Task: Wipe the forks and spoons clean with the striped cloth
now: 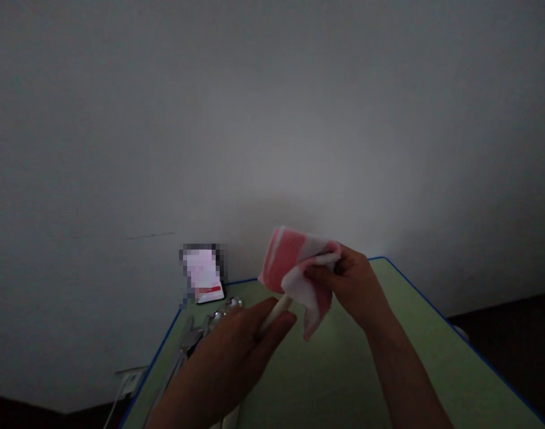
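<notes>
Two bare hands are raised over a green table [437, 369] with a blue edge, seen from the head camera. The left hand [230, 363] is closed around a slim white handle [276, 314], its fingers curled across it. The handle's upper end runs behind a pink-and-white cloth [294, 268], so how far it reaches inside is hidden. Below that hand, a white strip [230, 417] shows at the lower frame edge, too cut off to tell whether it is the same piece. The right hand [355, 286] grips the folded cloth between thumb and fingers, with one corner hanging down. Metal spoons [219, 317] lie at the far left of the table, just beyond the left hand. A pixelated card [203, 274] stands at the table's far edge against a grey wall [272, 119], and a wall socket [129, 382] with a white cable [114, 408] sits low on the left
</notes>
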`<action>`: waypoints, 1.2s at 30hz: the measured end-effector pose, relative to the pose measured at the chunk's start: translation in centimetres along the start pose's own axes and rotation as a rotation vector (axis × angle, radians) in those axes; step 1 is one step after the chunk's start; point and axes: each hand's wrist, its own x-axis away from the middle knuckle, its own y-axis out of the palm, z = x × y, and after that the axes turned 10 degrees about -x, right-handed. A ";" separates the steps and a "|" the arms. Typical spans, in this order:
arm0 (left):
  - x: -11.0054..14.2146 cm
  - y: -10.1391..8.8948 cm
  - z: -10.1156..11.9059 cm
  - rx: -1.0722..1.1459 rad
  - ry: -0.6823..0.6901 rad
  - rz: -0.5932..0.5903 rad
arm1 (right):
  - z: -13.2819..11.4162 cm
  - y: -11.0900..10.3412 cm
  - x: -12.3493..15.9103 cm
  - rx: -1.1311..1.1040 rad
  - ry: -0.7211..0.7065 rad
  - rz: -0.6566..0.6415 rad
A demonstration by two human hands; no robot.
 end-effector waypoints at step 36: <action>-2.5 1.3 -2.7 0.096 -0.145 0.271 | 5.8 0.4 -1.2 0.136 -0.026 0.068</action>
